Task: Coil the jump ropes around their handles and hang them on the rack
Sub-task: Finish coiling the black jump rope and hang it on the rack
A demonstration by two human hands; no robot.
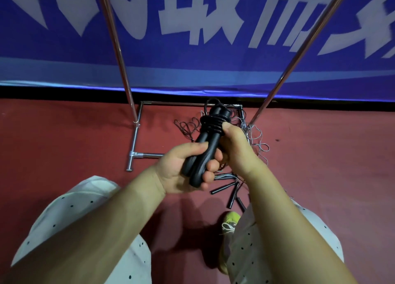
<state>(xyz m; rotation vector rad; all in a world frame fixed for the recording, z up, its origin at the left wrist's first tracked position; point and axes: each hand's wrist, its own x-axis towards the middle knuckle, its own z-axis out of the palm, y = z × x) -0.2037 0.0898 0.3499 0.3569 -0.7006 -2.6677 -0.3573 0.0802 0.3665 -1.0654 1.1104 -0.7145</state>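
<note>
- The jump rope handles [202, 155], two black grips side by side, sit between your hands, held up in front of you above the red floor [331, 155].
- Black rope [213, 124] is wound in several turns around the upper part of the pair, with a small loop sticking out past the top end.
- Your left hand [183, 170] wraps around the lower half of the handles, thumb on top and fingers curled underneath.
- Your right hand [234, 149] grips the handles just below the coils, its thumb pressed against the wound rope.
- The metal rack [125, 78] stands ahead of you: two slanted poles rising from a base frame on the floor.
- More ropes [254, 138] lie tangled on the floor by the right pole, with loose black handles [229, 195] near your yellow-green shoe [232, 218].
- A blue banner [192, 69] with white characters hangs behind the rack.
</note>
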